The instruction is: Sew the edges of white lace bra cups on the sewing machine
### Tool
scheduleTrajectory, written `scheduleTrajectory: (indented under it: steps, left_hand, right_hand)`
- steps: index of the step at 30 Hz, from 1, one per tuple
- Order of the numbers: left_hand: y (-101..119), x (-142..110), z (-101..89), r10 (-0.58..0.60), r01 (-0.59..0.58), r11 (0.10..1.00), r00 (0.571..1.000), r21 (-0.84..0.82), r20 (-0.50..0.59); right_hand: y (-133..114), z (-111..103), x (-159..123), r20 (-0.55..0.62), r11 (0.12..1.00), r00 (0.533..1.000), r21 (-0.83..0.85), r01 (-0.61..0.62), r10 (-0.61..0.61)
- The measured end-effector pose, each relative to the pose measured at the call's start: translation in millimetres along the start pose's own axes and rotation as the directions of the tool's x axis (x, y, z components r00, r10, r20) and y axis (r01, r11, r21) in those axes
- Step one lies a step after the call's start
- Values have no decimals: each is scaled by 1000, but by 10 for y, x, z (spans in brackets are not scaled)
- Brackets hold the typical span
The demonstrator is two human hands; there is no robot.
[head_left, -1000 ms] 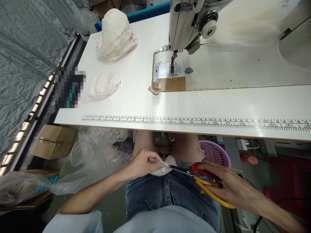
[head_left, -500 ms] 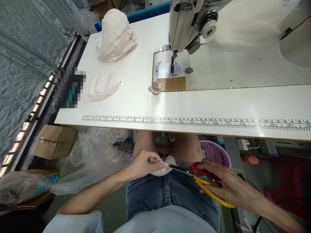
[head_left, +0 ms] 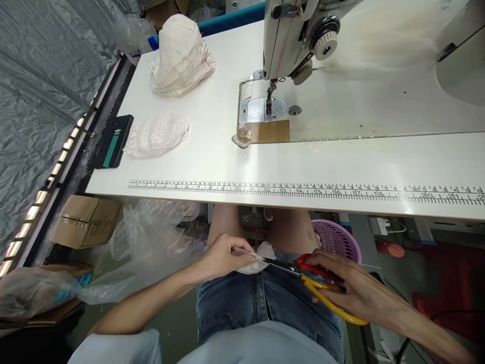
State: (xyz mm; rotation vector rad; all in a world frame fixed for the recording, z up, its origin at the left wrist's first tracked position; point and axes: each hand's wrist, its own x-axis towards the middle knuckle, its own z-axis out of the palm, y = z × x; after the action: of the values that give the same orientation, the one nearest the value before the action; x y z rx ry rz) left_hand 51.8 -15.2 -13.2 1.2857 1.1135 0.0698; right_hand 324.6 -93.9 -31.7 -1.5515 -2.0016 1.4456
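Observation:
Over my lap, my left hand pinches a small piece of white fabric between thumb and fingers. My right hand is wrapped round the handles of scissors, one handle red and one yellow. The blades point left, and their tips touch the fabric close to my left fingertips. Whether the tips are closed or slightly parted is too small to tell. On the table beyond lie a white lacy piece and a pile of stacked cream fabric pieces.
A sewing machine stands on the white table, whose front edge carries a printed ruler. A black phone lies at the left edge. Below are a cardboard box, plastic bags and a purple basket.
Both hands, the scissors and the fabric keep almost the same place. The pixelated patch over the phone has gone, so the phone now shows clearly.

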Motion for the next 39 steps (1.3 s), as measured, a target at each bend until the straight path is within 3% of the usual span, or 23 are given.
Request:
scheduleTrajectory:
  steps: [9,17,39]
  left_hand:
    - [0,-10,-17,44,-44,999,999,13,11]
    - [6,-17,-8,19,-19,1000,1000,7,6]
    - [28,-24,-18,11,-11,1000,1000,2,3]
  right_hand:
    - [155,31,-61,-45,1000,999,19,-16,17]
    - [51,-1,-45,-14,998,1000,58,-10,11]
    - [58,22,-23,-23,999,1000,38,17,-16]
